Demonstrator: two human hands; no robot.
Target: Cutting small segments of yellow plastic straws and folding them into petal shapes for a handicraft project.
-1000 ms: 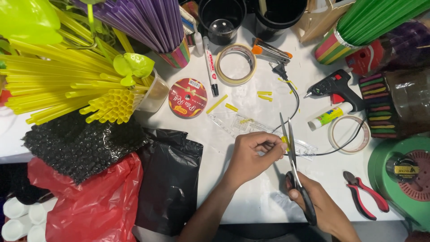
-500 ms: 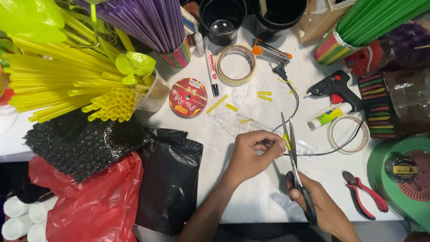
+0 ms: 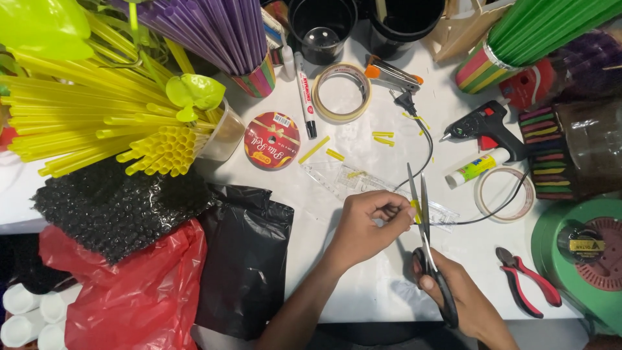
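While hands grip scissors [image 3: 427, 253] and yellow straw piece [image 3: 415, 210], cluttered white table [image 3: 363, 285], clear ruler [image 3: 363, 185]

Yellow straw piece [image 3: 415, 210]: short, bright yellow, pinched between the fingertips of my left hand [image 3: 366, 227], one end jutting out to the right. It sits between the scissor blades, over the white worktop [image 3: 363, 291] toward its near edge, right of the middle.

Scissors [image 3: 424, 243]: slim steel blades, black handles. Blades slightly parted, tips pointing toward the far edge, the handles toward the near edge. My right hand [image 3: 463, 301] grips them, fingers through the loops, just above the near edge. The blades cross a clear plastic ruler [image 3: 350, 181] that lies flat on the worktop, slanting across it.
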